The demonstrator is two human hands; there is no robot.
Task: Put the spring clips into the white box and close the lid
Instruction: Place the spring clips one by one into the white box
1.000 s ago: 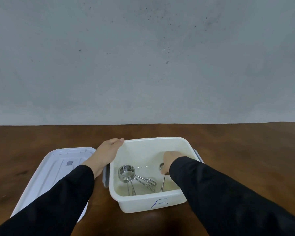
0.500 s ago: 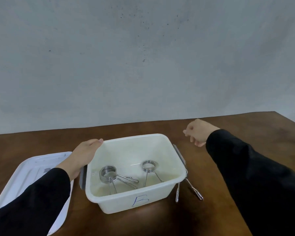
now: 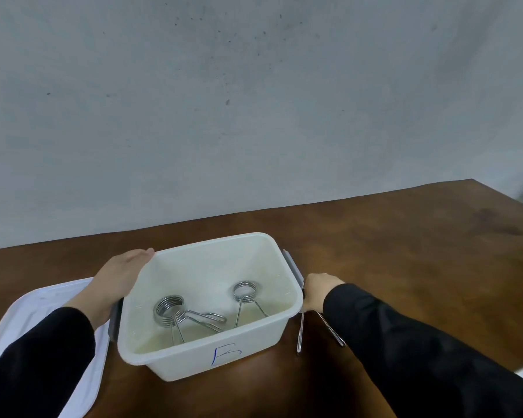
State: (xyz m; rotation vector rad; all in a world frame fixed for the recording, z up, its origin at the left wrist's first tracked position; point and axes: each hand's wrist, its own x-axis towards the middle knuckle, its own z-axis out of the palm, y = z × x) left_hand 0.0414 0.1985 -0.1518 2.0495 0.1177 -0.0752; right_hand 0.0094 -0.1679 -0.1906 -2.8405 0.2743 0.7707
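Note:
The white box (image 3: 194, 351), marked with a blue letter on its front, stands open on the brown table. Inside lie a thick coiled spring clip (image 3: 169, 310) at the left and a thinner spring clip (image 3: 245, 292) at the right. My left hand (image 3: 117, 282) rests flat against the box's left rim and grey handle. A third spring clip (image 3: 299, 336) lies on the table just right of the box, its two arms pointing toward me. My right hand (image 3: 316, 291) is curled over that clip's coil end, fingers closed on it. The white lid (image 3: 43, 315) lies flat to the box's left.
The brown table (image 3: 405, 251) extends right and back to a grey wall (image 3: 254, 101). The table's right edge shows at the far right. My black sleeves cross the lower corners of the view.
My right hand left the box after setting the thinner clip inside, swung out right, then came down onto the clip lying beside the box. The left hand stayed on the box rim.

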